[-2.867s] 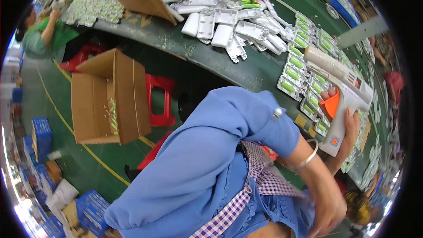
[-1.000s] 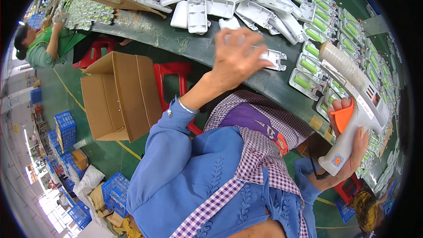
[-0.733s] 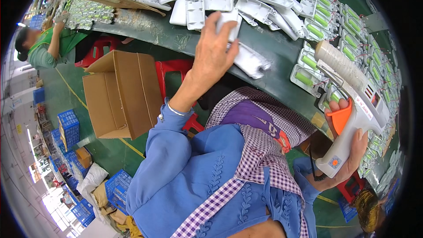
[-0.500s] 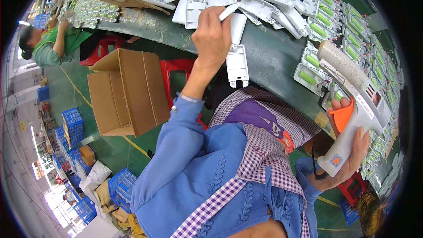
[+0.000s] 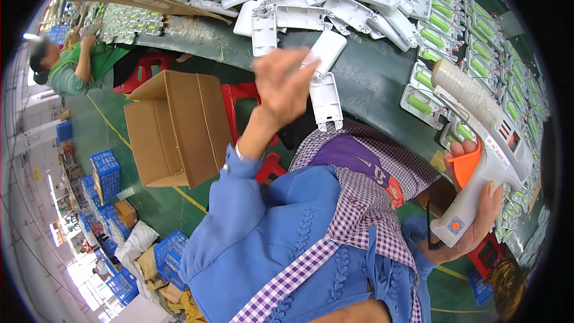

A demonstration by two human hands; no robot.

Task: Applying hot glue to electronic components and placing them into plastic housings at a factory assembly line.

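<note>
dark green bench (image 5: 376,78) is strewn along its far side with heaped white shells (image 5: 353,12); trays with green cells (image 5: 421,104) are ranged to the right. just beyond and right of the left hand (image 5: 281,87), a smooth white casing (image 5: 330,48) is seen, long axis slanted away rightward, near end set against an open-faced casing (image 5: 326,101) at the bench's near edge. left hand is nearer, blurred, fingers half-curled; whether the casing is held cannot be made out. gun-shaped tool (image 5: 496,164) is gripped by the right hand (image 5: 485,212), fingers closed around the handle, orange trigger (image 5: 466,164) beside them.
</note>
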